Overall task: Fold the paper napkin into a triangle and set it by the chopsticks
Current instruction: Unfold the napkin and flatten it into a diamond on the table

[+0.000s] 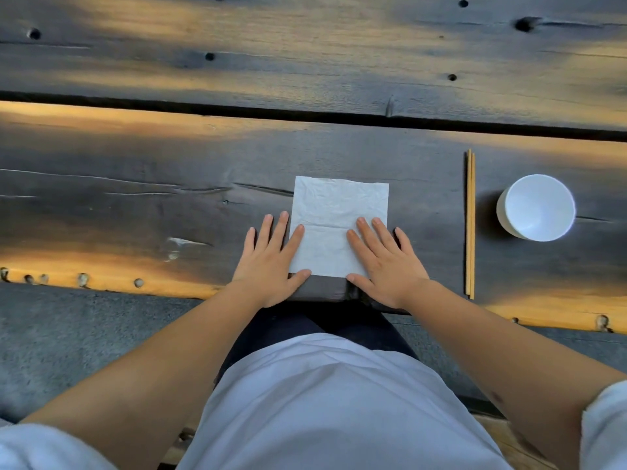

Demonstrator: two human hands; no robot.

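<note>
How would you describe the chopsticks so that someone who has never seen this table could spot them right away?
Start at the dark wooden table and find the white paper napkin lying flat near its front edge. To the napkin's right stands a white cup; between the two lie the chopsticks. They are the only long, thin, pale wooden sticks there, a pair side by side pointing away from the person.

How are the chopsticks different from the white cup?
The chopsticks are long, thin and tan wood; the white cup is round and wide. The chopsticks lie flat; the cup stands upright, open end up. Both rest on the dark wooden table, right of the napkin.
</note>
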